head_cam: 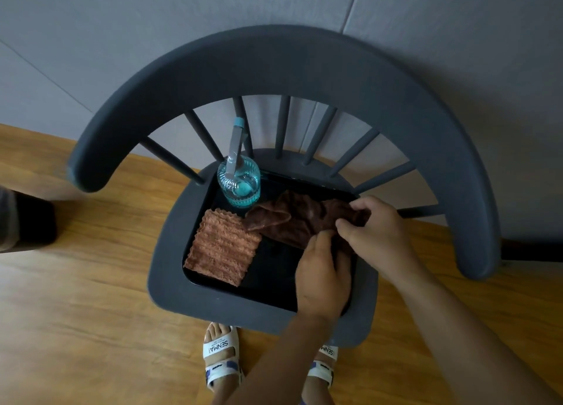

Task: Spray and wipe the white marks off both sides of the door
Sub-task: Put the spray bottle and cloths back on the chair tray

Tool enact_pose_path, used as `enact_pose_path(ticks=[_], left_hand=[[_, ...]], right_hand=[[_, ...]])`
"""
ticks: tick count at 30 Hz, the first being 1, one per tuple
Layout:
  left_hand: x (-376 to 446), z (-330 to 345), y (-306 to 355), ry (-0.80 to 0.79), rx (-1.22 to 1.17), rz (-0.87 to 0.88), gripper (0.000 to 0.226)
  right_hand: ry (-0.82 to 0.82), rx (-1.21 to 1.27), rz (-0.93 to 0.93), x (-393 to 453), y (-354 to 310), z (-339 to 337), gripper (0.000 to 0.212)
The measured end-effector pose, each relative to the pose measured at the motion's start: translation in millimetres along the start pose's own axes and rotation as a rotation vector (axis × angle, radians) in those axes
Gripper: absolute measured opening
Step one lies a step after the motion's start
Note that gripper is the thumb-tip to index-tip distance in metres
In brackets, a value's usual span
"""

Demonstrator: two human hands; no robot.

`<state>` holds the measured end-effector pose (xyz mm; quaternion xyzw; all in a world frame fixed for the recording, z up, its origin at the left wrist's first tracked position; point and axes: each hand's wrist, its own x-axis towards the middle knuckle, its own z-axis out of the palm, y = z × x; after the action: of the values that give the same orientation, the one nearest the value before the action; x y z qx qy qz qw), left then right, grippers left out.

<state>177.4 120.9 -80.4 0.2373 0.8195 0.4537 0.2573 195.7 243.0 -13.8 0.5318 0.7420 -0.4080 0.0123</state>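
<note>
I am gripping the dark cloth with both hands: left hand pinching its near edge, right hand pinching the far right corner, probably gathering it up or setting it down. It is lying across the back right of the black tray on the chair. The tray is also holding the spray bottle, standing at the back, and a folded orange cloth lying flat at the left. The door is not showing.
</note>
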Motion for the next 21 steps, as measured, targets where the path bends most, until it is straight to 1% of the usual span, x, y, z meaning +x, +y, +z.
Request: enact_pose_path(ticks=[1,4,5,6,7,10,12,15,16,18,19,21], left_hand=[[4.4,-9.4,-2.9,-0.002,-0.033,-0.021,0.02],[24.8,-43.5,-18.5,0.029,-0.083,-0.083,0.01],[33.7,-55.7,-24.5,0.032,-0.065,-0.113,0.009],[43.7,-66.2,-31.5,0.021,-0.025,-0.145,0.01],[53.3,-75.8,-37.5,-0.005,0.045,-0.181,0.014],[72.5,-92.8,-46.2,-0.102,0.301,-0.266,0.028],[73.9,-95.1,-45.6,-0.131,0.459,-0.252,0.033],[67.0,-94.9,-48.2,-0.071,0.641,-0.179,0.041],[64.8,-94.6,-51.3,-0.041,0.671,-0.175,0.045],[63.2,-95.1,-58.2,0.013,0.654,-0.188,0.053],[63.7,-95.6,-60.6,0.038,0.628,-0.183,0.054],[65.9,-95.5,-64.2,0.069,0.593,-0.147,0.048]], right_hand=[[-0.027,0.092,-0.012,0.2,-3.9,4.7,0.036],[-0.2,0.418,-0.034,3.7,-16.0,22.6,0.04],[-0.233,0.467,-0.048,6.0,-16.5,28.9,0.041],[-0.235,0.457,-0.081,9.4,-13.4,35.7,0.04],[-0.209,0.397,-0.132,12.4,-8.5,41.4,0.039],[-0.118,0.05,-0.322,21.1,16.4,54.4,0.037],[-0.148,-0.137,-0.45,24.9,32.6,62.9,0.04],[-0.215,-0.27,-0.526,27.0,46.3,79.6,0.05],[-0.21,-0.294,-0.534,27.7,48.0,84.8,0.053],[-0.189,-0.365,-0.565,29.3,49.4,94.5,0.059],[-0.182,-0.415,-0.581,30.9,49.3,97.8,0.062],[-0.181,-0.5,-0.596,33.0,49.1,101.5,0.068]])
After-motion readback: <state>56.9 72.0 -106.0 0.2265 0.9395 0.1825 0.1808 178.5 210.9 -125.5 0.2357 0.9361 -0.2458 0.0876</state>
